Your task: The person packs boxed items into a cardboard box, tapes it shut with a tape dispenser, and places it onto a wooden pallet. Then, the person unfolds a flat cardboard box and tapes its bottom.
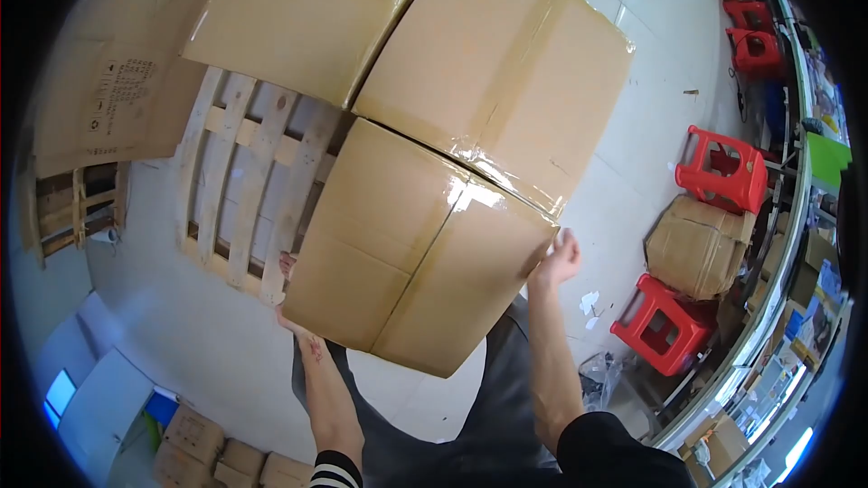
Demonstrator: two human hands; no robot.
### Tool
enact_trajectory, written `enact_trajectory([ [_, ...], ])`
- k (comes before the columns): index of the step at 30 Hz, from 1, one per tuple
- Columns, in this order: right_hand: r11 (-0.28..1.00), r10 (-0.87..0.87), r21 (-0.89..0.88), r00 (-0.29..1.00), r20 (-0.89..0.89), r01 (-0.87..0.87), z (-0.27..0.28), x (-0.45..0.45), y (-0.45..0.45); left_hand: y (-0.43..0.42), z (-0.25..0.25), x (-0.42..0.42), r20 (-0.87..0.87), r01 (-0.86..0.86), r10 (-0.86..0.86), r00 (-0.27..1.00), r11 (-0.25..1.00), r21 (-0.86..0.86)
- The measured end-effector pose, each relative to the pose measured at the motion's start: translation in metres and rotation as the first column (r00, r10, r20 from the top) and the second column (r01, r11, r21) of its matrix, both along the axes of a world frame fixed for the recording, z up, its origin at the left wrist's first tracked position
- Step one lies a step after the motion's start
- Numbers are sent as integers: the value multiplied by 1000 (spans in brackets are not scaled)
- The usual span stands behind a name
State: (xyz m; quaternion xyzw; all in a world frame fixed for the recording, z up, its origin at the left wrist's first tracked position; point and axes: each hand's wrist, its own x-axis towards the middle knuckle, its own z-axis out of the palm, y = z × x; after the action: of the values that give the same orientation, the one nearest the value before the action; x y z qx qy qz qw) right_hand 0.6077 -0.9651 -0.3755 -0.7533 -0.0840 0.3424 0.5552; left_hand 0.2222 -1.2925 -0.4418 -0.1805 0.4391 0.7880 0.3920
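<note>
A large taped cardboard box (362, 208) is in front of my legs, its far edge against another box. My left hand (287, 267) is at its lower left side, partly hidden by the box, with the fingertips showing beside the pallet slats. At the near right side of the same box is my right hand (559, 260), its fingers curled at the edge near the corner. Beyond it lie a second taped cardboard box (461, 45) and a third box (298, 27), close together.
A wooden pallet (237, 126) shows left of the boxes. Printed cardboard (127, 108) stands at the far left. Along the right are red stools (723, 169), a worn carton (696, 248) and a cluttered workbench (768, 325). More cartons (190, 443) sit at lower left.
</note>
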Motion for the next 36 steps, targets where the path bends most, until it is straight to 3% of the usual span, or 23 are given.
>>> enact_trajectory([
  [1,970,211,-136,974,78,-199,10,3,-16,-10,2,7,-85,122,-125,988,992,-44],
  [3,769,605,-355,784,140,-531,16,-17,-13,59,82,63,-39,72,-76,996,993,-95],
  [4,793,598,-220,795,100,-568,20,-24,1,58,71,78,41,54,-51,998,995,-87],
  [5,761,640,-243,759,125,-602,25,-25,9,51,62,97,122,38,-28,992,996,-79],
  [6,728,678,-267,719,151,-631,27,-20,12,64,88,136,211,21,21,977,981,-193],
  [8,698,716,-266,656,239,-665,27,-15,23,55,63,177,220,-3,41,975,985,-172],
  [10,473,874,-469,466,140,-746,48,-13,51,38,28,210,209,-34,77,975,979,-200],
  [11,321,941,-585,322,106,-744,25,-3,55,13,-9,223,149,-54,103,983,952,-301],
  [12,137,972,-615,224,-67,-777,22,7,61,-13,-55,233,80,-92,139,987,902,-421],
  [13,-71,981,-540,39,-190,-839,8,27,62,-23,-77,238,23,-145,183,983,846,-514],
  [14,-243,967,-588,-148,-205,-771,32,37,78,-4,-50,245,-45,6,-52,998,713,-701],
  [15,-227,968,-652,-240,-70,-723,55,43,93,20,-15,252,-41,107,-279,959,494,-863],
  [16,-191,942,-715,-331,60,-672,74,47,110,50,17,254,-70,133,-397,915,461,-877],
  [17,-186,918,-647,-366,154,-740,86,65,109,60,50,264,-69,165,-514,855,395,-904],
  [19,-205,904,-549,-372,211,-810,98,93,109,81,97,271,-90,208,-682,726,342,-917],
  [22,-221,968,-448,-249,4,-866,94,161,84,83,90,289,49,381,-518,854,559,-737],
  [23,-218,960,-549,-278,26,-807,86,186,75,92,103,292,111,453,-500,859,641,-620],
  [25,-192,958,-689,-286,22,-699,37,247,46,112,131,304,45,509,-602,797,630,-587],
  [26,-227,970,-704,-218,-104,-673,28,273,28,121,142,310,12,537,-649,760,619,-573],
  [27,-309,950,-730,-233,-207,-610,37,294,11,129,152,313,-23,564,-693,721,606,-561],
  [29,-358,911,-715,-58,-408,-601,18,327,-24,138,168,310,0,557,-661,750,632,-539],
  [31,-416,862,-687,-18,-506,-596,39,329,-43,138,178,302,15,524,-629,777,635,-567],
  [36,-354,878,-589,-40,-478,-727,66,283,-32,111,189,260,38,425,-559,828,583,-693],
])
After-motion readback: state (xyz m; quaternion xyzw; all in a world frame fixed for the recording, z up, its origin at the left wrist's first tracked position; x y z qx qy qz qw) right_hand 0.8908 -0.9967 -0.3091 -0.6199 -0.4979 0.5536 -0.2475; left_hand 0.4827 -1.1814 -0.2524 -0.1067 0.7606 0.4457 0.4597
